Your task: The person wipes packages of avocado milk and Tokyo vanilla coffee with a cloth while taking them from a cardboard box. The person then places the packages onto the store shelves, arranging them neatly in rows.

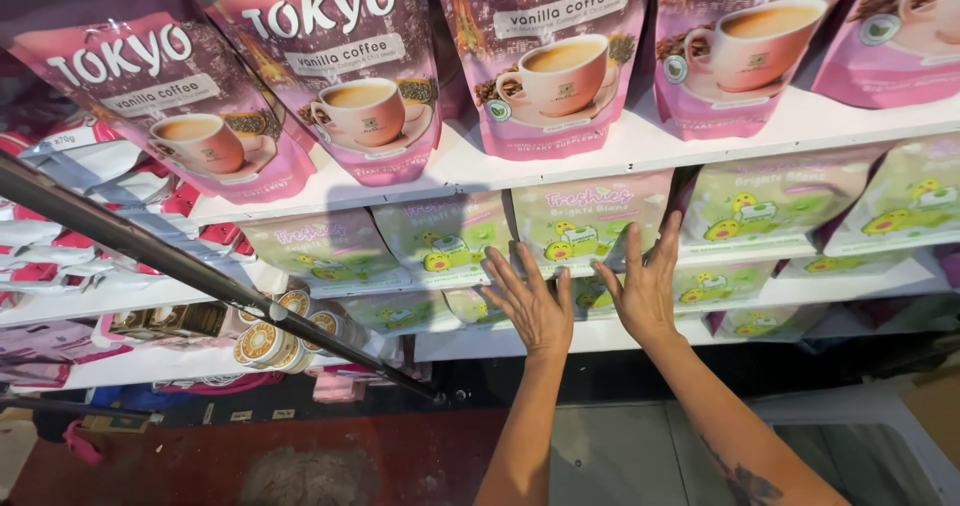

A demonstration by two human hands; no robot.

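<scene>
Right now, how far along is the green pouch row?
Done: pink pouches stand in a row on the top shelf. In hand: left hand and right hand press flat on a green pouch. Left: lower green pouches lean unevenly.

Bright, even light fell from above and in front, leaving glare on the glossy pink pouches (350, 76) and washing the white shelf edge (620, 151) nearly blank. A soft shadow darkened the green pouches (585, 221) beneath that shelf, and the floor (300, 456) below was dim. Wide-angle distortion bowed the shelves and stretched the corners, where focus softened.
</scene>
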